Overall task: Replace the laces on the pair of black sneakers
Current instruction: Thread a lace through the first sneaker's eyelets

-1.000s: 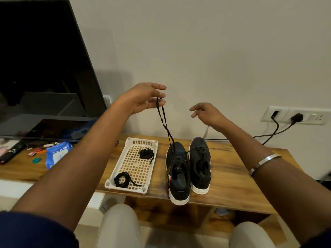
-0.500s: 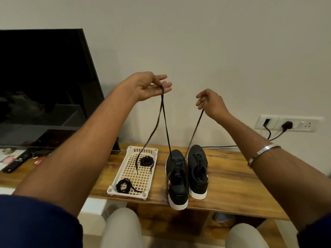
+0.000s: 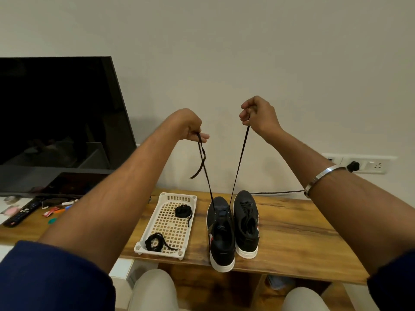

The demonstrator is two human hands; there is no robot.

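Note:
Two black sneakers with white soles stand side by side on the wooden table (image 3: pixel 292 232). A black lace (image 3: pixel 239 162) runs from the left sneaker (image 3: pixel 221 236) up to both raised hands. My left hand (image 3: pixel 190 126) pinches one end, with a short tail dangling below it. My right hand (image 3: pixel 258 115) grips the other end, pulled taut. The right sneaker (image 3: pixel 246 223) is still laced. A white plastic basket (image 3: pixel 166 223) left of the shoes holds two coiled black laces, one at the back (image 3: pixel 183 211) and one at the front (image 3: pixel 155 242).
A dark TV screen (image 3: pixel 56 113) stands at the left. Below it lie a remote (image 3: pixel 21 213), pens and small items. A wall socket with a black plug (image 3: pixel 353 166) is at the right, its cable running behind the shoes. My knees are under the table edge.
My right hand closed on the lace's free end and lifted it taut. My left hand came down somewhat, keeping its end. The camera view tilted upward.

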